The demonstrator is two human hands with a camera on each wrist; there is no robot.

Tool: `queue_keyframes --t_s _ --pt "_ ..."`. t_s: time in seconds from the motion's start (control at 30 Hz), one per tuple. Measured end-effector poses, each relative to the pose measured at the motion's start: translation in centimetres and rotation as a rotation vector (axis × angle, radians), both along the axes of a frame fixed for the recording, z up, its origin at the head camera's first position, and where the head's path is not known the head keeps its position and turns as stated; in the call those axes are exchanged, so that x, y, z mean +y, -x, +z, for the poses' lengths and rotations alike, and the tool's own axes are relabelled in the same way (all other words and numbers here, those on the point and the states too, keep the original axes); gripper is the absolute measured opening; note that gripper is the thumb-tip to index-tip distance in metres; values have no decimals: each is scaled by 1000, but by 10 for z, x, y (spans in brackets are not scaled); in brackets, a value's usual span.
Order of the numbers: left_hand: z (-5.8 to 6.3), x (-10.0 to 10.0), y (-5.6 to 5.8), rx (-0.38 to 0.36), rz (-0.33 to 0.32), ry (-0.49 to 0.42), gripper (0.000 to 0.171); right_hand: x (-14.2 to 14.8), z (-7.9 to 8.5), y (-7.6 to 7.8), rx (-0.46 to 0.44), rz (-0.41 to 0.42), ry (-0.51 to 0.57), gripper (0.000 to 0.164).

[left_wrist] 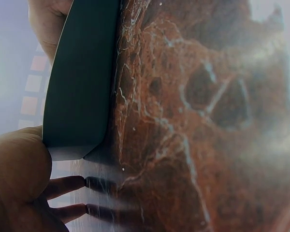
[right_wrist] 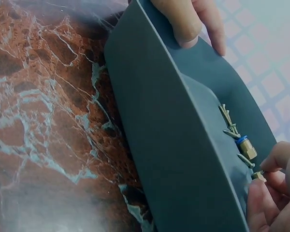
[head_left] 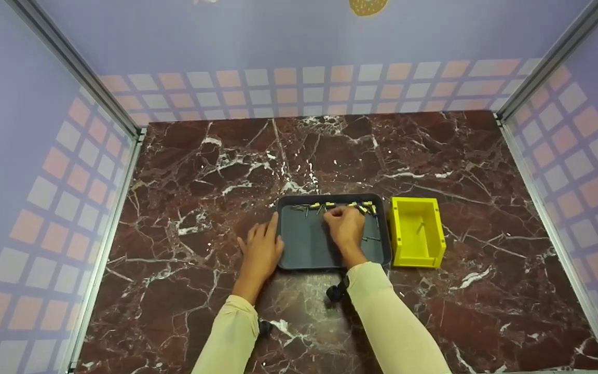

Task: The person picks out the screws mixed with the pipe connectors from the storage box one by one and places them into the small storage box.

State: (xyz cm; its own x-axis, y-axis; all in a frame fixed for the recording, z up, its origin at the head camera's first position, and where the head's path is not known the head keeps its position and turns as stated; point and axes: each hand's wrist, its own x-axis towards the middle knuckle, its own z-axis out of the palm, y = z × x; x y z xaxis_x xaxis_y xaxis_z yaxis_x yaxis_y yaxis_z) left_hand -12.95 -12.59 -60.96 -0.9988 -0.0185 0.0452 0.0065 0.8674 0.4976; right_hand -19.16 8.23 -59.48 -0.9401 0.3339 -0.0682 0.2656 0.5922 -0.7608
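Inside the shallow dark grey tray (head_left: 299, 254), my right hand (head_left: 347, 227) works near the far wall. Its thumb and fingertips pinch a small brass fitting (right_wrist: 259, 177), mostly covered by the fingers. Beside it lie a brass fitting with a blue ring (right_wrist: 247, 147) and several screws (right_wrist: 227, 116). My left hand (head_left: 261, 249) rests at the tray's left side, fingers spread and mostly straight. Its thumb (right_wrist: 186, 36) reaches over the rim to the inside, while other fingers (left_wrist: 67, 186) touch the table outside.
A yellow open-front bin (head_left: 398, 228) stands close to the tray's right side, with a small screw-like piece (head_left: 421, 227) in it. More brass fittings (head_left: 367, 205) lie in the tray's far right corner. Patterned walls (head_left: 320, 91) border the dark red marble table (head_left: 200, 182).
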Motion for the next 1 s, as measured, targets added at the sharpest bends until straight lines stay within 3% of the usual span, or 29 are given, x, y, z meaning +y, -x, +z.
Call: queue_keyframes --t_s 0.23,0.7,1.0 --pt "1 1 0 -31 1 -12 61 6 4 -1 41 1 -17 10" --pt "1 1 -1 1 2 6 60 22 14 -8 186 23 -49 10" --pt "1 0 0 -24 5 1 61 34 25 -16 256 13 -39 7"
